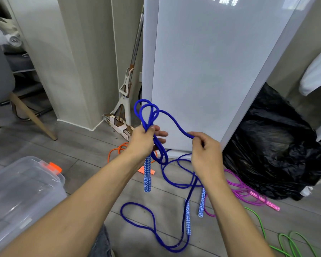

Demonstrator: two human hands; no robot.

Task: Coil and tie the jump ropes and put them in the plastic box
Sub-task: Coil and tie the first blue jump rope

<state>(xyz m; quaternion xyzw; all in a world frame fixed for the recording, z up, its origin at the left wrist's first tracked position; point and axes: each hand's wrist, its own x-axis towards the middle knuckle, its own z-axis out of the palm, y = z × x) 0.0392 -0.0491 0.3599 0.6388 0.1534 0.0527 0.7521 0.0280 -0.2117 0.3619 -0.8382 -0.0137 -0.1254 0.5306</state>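
Blue braided jump rope (167, 115) sits half-coiled in my clenched left hand (143, 140), my right hand (204, 147) pinching the next length, so I judge another loop comes before tying.

- plastic box (17, 197) on the floor (82, 149) at the left; chair (0, 75) behind it
- held rope (148, 115) between both hands, centre; other ropes (245, 190) on the floor beneath and to the right
- bin bag (278, 145) at right, beside the white panel (211, 71); mop (126, 93) left of the panel
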